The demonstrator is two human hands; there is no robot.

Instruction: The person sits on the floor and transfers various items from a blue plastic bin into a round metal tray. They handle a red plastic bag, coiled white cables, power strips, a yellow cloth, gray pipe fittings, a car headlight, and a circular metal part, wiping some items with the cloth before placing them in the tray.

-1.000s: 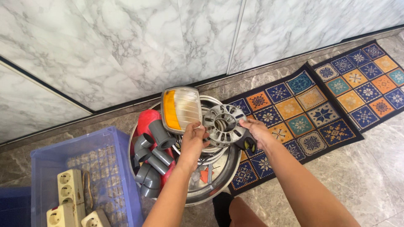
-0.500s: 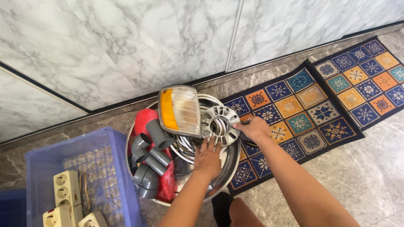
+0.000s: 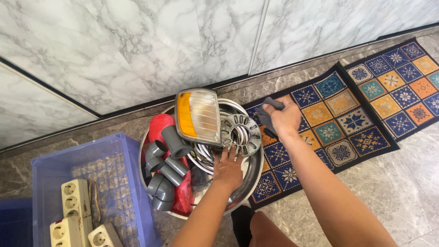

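My left hand (image 3: 227,168) rests with fingers spread inside a round metal basin (image 3: 253,175), its fingertips touching a grey perforated metal disc (image 3: 241,133). My right hand (image 3: 286,118) is closed on a dark grey cloth (image 3: 266,115) above the patterned rug, just right of the basin. In the basin lie a car lamp lens (image 3: 198,115) with an orange strip, several grey pipe elbows (image 3: 164,171), a red plastic bag (image 3: 183,194) and shiny metal rings.
A blue plastic crate (image 3: 116,183) at the left holds cream power strips (image 3: 77,201). A colourful tiled-pattern rug (image 3: 356,119) runs along the marble wall (image 3: 137,50). My knee (image 3: 270,231) is at the bottom.
My right hand has moved off the disc and up to the right over the rug, now holding the cloth. My left hand dropped lower into the basin under the disc.
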